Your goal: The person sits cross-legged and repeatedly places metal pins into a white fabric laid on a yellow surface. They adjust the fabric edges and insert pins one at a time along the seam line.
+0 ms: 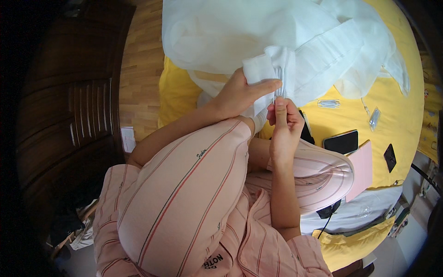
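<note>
White curtain-like fabric (242, 31) spreads over the far part of a yellow bedsheet. My left hand (242, 91) grips a folded white band (259, 69) of this cloth, its thumb pressing on a metal multi-prong hook (279, 74) that lies against the band. Just below, my right hand (285, 114) pinches the lower end of the hook between thumb and fingers. The hook's upper prongs are partly within the cloth; how far they go in is hidden. A row of similar metal hooks (328, 103) lies on the yellow sheet to the right.
A small clear packet (374, 119), a black-screened phone (341, 142), a pink flat sheet or folder (361, 169) and a dark card-like object (390, 158) lie on the bed at right. My bent legs in striped pink trousers (187, 194) are close below my hands. Dark wooden cabinetry (90, 104) stands left.
</note>
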### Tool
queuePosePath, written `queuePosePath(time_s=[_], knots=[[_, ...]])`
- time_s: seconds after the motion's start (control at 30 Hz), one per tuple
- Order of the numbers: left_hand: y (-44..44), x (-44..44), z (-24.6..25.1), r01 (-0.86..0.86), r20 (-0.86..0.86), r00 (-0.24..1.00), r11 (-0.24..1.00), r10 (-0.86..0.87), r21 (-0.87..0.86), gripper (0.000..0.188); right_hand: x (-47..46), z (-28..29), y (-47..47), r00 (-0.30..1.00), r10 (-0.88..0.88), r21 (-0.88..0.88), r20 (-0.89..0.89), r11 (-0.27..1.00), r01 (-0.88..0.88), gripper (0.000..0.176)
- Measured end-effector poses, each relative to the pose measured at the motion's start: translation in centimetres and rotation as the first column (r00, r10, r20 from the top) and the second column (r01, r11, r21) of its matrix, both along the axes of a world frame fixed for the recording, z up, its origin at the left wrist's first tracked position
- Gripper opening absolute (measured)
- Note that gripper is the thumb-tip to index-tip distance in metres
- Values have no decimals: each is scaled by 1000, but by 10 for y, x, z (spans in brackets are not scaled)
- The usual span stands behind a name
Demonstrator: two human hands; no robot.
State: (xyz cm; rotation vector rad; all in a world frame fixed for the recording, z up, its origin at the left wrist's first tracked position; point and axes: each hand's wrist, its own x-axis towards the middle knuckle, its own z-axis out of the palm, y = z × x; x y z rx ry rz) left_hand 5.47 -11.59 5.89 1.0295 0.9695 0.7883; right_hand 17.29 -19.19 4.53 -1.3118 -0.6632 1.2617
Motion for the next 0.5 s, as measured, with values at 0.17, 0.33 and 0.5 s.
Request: queuePosePath(time_s=[0.17, 0.33, 0.5], knots=[[-1, 1, -3, -126, 51, 991, 992, 127, -10, 21, 3, -1, 1, 998, 52, 30, 27, 998, -52, 30], [-1, -1, -3, -168, 50, 984, 984, 171, -53, 21, 1, 2, -1, 999, 27, 12, -19, 1000, -26, 29], [-2, -1, 0, -85, 43, 995, 996, 87, -35, 21, 0, -5, -1, 1000, 14, 45, 18, 999, -15, 28]])
